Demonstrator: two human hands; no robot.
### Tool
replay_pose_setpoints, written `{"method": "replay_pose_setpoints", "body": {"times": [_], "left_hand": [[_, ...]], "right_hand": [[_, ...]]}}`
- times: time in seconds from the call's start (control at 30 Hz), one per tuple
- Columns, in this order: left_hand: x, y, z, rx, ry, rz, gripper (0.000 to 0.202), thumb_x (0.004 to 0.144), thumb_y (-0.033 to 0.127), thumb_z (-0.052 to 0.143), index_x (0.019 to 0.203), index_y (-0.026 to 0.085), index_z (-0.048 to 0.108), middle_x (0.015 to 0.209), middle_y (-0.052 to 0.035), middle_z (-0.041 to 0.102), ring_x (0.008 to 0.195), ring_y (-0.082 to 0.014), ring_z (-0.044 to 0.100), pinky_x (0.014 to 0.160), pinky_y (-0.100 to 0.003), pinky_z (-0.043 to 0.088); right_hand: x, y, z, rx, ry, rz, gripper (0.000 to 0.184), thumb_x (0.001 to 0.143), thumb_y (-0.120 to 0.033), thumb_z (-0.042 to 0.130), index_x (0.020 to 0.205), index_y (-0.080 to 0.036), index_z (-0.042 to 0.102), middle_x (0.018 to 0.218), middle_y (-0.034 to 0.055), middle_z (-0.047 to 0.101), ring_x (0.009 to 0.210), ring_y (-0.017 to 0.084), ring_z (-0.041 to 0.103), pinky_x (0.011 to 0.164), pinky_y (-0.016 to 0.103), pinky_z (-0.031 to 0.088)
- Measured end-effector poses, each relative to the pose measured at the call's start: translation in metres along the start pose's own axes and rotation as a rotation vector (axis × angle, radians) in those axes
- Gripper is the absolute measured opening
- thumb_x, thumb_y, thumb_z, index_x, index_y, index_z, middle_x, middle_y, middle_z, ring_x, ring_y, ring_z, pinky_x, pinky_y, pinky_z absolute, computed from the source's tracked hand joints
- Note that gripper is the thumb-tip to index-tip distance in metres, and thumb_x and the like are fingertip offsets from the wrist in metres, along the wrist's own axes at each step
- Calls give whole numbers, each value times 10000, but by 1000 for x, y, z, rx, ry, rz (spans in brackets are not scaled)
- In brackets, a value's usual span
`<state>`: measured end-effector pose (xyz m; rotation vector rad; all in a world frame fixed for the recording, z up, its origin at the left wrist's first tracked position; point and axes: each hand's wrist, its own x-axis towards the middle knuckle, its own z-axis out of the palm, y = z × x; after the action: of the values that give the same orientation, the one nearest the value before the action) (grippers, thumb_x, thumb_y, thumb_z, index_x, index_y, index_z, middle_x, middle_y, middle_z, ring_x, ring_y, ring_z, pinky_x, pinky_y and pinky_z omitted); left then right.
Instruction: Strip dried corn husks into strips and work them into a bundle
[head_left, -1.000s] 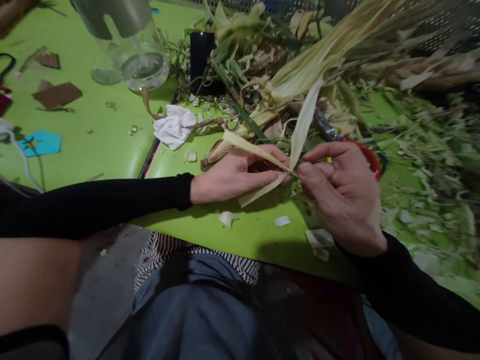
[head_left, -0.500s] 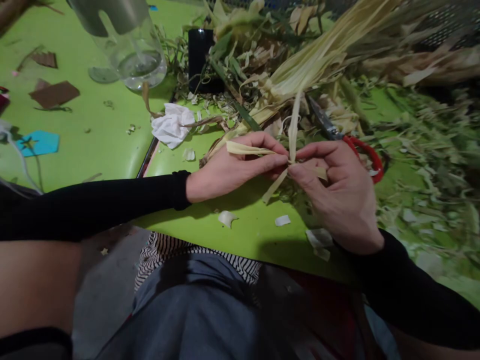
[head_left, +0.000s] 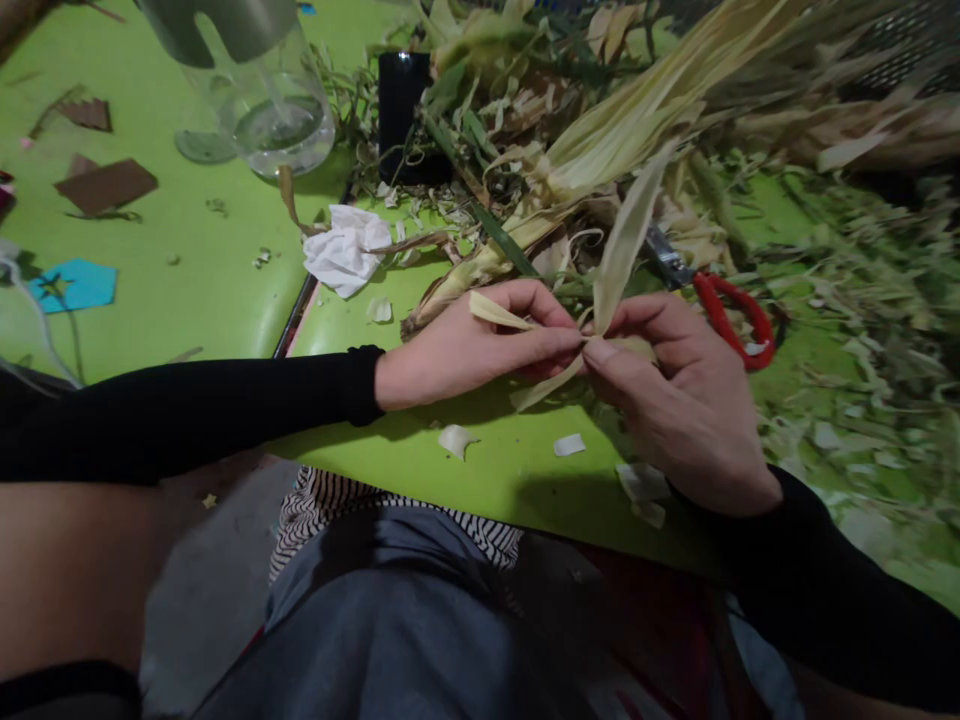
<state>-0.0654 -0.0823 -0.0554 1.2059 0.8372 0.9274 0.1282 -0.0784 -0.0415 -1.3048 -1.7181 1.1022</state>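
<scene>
Pale corn husk strips (head_left: 628,235) meet between my fingertips, with ends sticking out upward, to the left and down to the lower left. My left hand (head_left: 487,345) pinches them between thumb and fingers. From the other side my right hand (head_left: 675,385) pinches at the same spot, thumb tip almost against the left thumb. The crossing point itself is mostly covered by my fingers. Just beyond my right hand lie scissors with red handles (head_left: 735,320), their blades partly under husk. A bundle of long yellowish corn husks (head_left: 645,110) lies behind my hands.
Husk scraps (head_left: 855,330) spread over the right of the green table (head_left: 420,480). At the back left stand a clear water container (head_left: 289,125) and a black phone-like object (head_left: 403,110). A crumpled white tissue (head_left: 346,250) and brown card pieces (head_left: 112,187) lie left.
The upright husk strip has tilted to the right and shows broader. Both hands have shifted slightly right, still pinching together.
</scene>
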Motion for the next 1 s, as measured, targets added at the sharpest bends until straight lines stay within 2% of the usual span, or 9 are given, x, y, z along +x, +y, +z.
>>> {"method": "replay_pose_setpoints", "body": {"times": [0.17, 0.3, 0.37, 0.47, 0.63, 0.77, 0.9, 1.0], "left_hand": [[-1, -1, 1, 157, -29, -4, 206, 906, 315, 712, 823, 161, 603, 769, -5, 662, 690, -96, 571, 640, -239, 458], [-1, 6, 0, 221, -36, 19, 186, 908, 294, 697, 820, 158, 605, 778, 0, 658, 701, -91, 555, 658, -239, 454], [-1, 9, -2, 224, -42, 20, 213, 889, 322, 727, 824, 155, 611, 791, 1, 661, 719, -92, 560, 674, -241, 460], [0, 9, -5, 213, -46, 17, 273, 870, 377, 756, 812, 155, 607, 795, -2, 656, 725, -96, 567, 680, -246, 466], [1, 2, -9, 193, -12, 19, 291, 897, 407, 730, 827, 168, 579, 795, -9, 670, 689, -91, 573, 645, -245, 458], [0, 3, -8, 208, 3, 17, 298, 887, 418, 739, 835, 165, 591, 813, -18, 690, 693, -92, 577, 654, -249, 463], [-1, 6, -7, 232, -4, -5, 333, 889, 460, 730, 830, 162, 593, 772, -11, 670, 661, -90, 556, 644, -254, 460], [-1, 9, -8, 261, 13, 9, 375, 880, 503, 736, 831, 157, 601, 803, -17, 673, 696, -96, 569, 663, -256, 475]], "right_hand": [[0, -1, 0, 97, -90, 99, 180, 785, -317, 758, 822, -228, 606, 657, -61, 558, 474, 67, 411, 406, 196, 291], [0, -3, 1, 322, -97, 206, 247, 765, -333, 808, 830, -226, 595, 575, -63, 573, 471, 78, 446, 427, 182, 323], [0, -3, 0, 366, -100, 221, 282, 748, -340, 838, 824, -227, 591, 573, -65, 572, 485, 80, 466, 441, 178, 343], [0, -2, -4, 285, -147, 174, 268, 768, -353, 842, 892, -236, 635, 628, -66, 595, 492, 73, 465, 448, 176, 360], [5, -1, -7, 34, -174, 0, 282, 712, -239, 809, 957, -257, 671, 806, -42, 667, 565, 89, 526, 501, 204, 439], [5, 0, -3, -34, -137, -48, 210, 742, -222, 753, 929, -246, 662, 762, -44, 654, 581, 106, 540, 521, 223, 456], [4, 3, -2, -71, -54, -101, 161, 782, -281, 792, 898, -222, 697, 831, -10, 728, 726, 144, 659, 646, 251, 540], [3, 2, -2, -78, -13, -102, 169, 800, -340, 818, 877, -220, 729, 856, -6, 745, 741, 148, 680, 663, 255, 558]]}}
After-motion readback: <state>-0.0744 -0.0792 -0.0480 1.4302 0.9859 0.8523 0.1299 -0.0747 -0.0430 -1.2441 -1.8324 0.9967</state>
